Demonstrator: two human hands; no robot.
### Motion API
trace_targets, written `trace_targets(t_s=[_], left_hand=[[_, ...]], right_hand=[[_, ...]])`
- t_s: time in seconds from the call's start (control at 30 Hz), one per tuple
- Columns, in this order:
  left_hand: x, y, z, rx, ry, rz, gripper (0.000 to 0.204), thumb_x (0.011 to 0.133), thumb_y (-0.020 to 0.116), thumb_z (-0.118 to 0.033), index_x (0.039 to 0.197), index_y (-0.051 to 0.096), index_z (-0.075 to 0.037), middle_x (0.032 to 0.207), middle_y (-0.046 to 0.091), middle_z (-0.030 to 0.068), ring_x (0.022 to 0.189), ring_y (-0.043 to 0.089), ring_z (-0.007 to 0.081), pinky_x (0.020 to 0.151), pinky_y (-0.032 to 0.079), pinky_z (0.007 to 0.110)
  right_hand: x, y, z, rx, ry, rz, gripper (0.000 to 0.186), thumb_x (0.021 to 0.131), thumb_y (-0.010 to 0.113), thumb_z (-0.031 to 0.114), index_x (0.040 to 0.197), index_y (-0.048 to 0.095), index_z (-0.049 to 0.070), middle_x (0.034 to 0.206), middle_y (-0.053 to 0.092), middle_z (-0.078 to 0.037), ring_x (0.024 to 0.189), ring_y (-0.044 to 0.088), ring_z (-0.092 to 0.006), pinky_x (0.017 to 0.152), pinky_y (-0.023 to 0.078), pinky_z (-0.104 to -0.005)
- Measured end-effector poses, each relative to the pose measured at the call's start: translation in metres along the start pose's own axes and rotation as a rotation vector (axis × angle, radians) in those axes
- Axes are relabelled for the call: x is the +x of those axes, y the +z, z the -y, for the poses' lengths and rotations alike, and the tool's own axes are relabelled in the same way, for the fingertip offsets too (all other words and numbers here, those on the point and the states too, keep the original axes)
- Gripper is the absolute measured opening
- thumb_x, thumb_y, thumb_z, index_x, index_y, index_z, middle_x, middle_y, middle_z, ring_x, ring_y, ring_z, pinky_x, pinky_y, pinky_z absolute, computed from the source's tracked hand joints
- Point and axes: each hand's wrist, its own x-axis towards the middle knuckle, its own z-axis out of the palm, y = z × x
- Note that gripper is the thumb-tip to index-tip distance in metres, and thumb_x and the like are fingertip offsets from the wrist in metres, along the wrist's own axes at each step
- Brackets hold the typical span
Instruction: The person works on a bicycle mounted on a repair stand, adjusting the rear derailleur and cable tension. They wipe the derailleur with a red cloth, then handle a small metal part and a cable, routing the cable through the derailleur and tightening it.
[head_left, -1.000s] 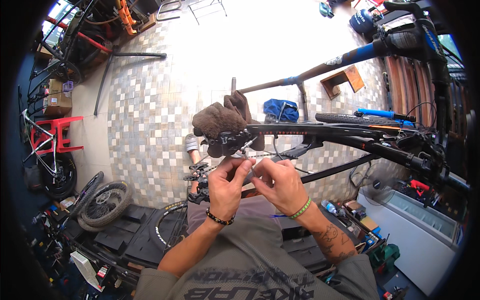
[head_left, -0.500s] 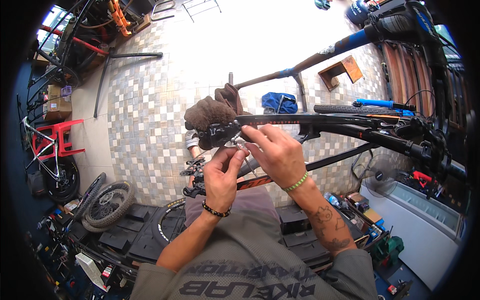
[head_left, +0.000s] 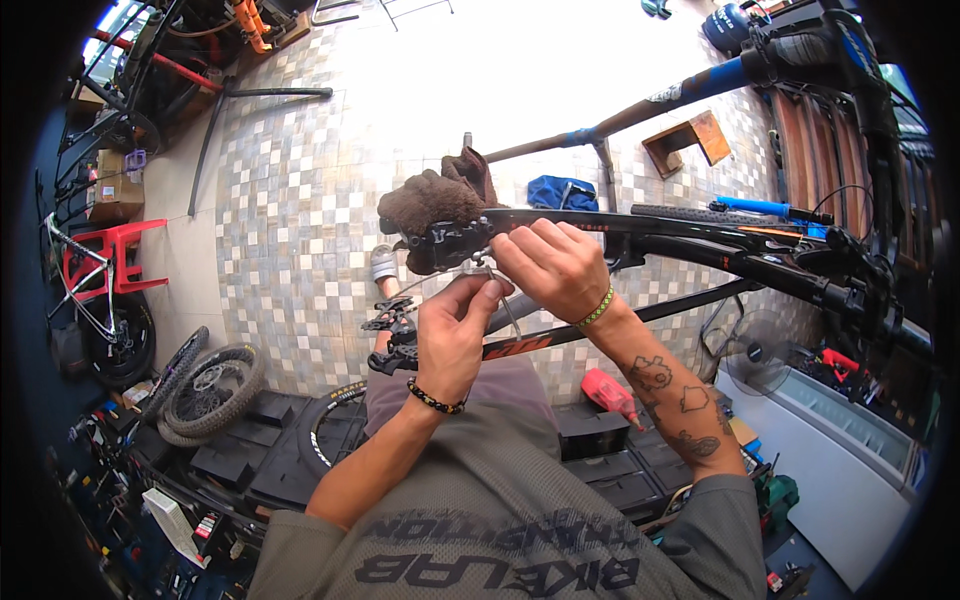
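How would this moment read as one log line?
left hand: pinched shut at thin grey cable | right hand: curled shut at black bicycle frame | brown cloth: bunched beyond left hand

LIGHT bright, strongest top centre | GLARE tiled floor [head_left: 285,220] burnt to white there (tile pattern quite lost) | SHADE lower-left corner murky | FOCUS left hand [head_left: 455,322] and right hand [head_left: 556,270] clear, fan [head_left: 757,352] hazy | LENS straight edges bowed, black rim all around
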Motion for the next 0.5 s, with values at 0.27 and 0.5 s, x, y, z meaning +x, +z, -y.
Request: trace_targets(t_s=[0.27, 0.5], left_hand=[[-0.003, 0.000, 0.005, -0.125, -0.002, -0.028, 0.028, 0.109, 0.066, -0.023, 0.108, 0.077, 0.004, 0.076, 0.062, -0.0033, 0.066, 0.048, 0.0041, 0.059, 0.038, 0.023], [0.000, 0.003, 0.012, -0.190, -0.069, -0.071, 0.025, 0.109, 0.064, -0.019, 0.109, 0.069, 0.005, 0.091, 0.069, 0.0077, 0.074, 0.066, 0.0148, 0.063, 0.055, 0.028]], right_hand=[[0.003, 0.000, 0.001, -0.010, -0.005, -0.017, 0.019, 0.083, 0.072, 0.014, 0.101, 0.069, 0.008, 0.086, 0.060, 0.002, 0.077, 0.062, -0.0127, 0.061, 0.049, -0.0284], [-0.005, 0.004, 0.000, -0.017, 0.015, -0.041, 0.022, 0.084, 0.069, 0.016, 0.104, 0.067, 0.009, 0.085, 0.057, -0.001, 0.075, 0.061, -0.0167, 0.061, 0.048, -0.0320]])
